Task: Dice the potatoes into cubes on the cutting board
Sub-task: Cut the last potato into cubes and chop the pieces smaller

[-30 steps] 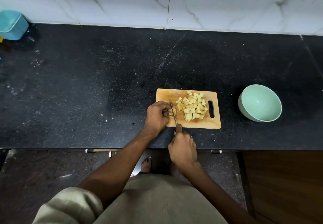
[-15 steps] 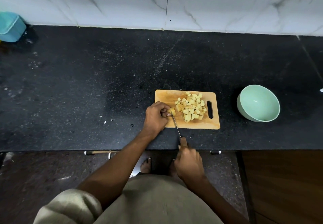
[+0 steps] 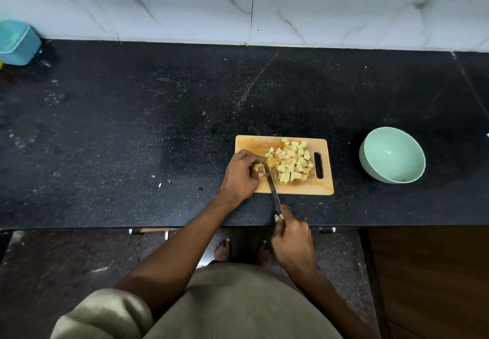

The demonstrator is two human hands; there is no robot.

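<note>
A small wooden cutting board point(image 3: 254, 142) lies near the front edge of the black counter. A pile of yellow potato cubes point(image 3: 291, 161) covers its middle and right part. My left hand point(image 3: 240, 174) rests on the board's left side, its fingertips pinching a small uncut potato piece point(image 3: 256, 167). My right hand point(image 3: 292, 240) hangs over the counter's front edge and grips the handle of a knife point(image 3: 272, 187). The blade runs up onto the board, its tip right beside the held piece and my left fingertips.
An empty mint-green bowl point(image 3: 393, 154) stands on the counter point(image 3: 132, 127) to the right of the board. A teal container point(image 3: 17, 42) sits at the far left against the white tiled wall. A few small scraps point(image 3: 160, 184) lie left of the board.
My right hand has drawn back toward me off the board, pulling the knife so only its tip part lies on the wood. The left hand stays on the potato piece.
</note>
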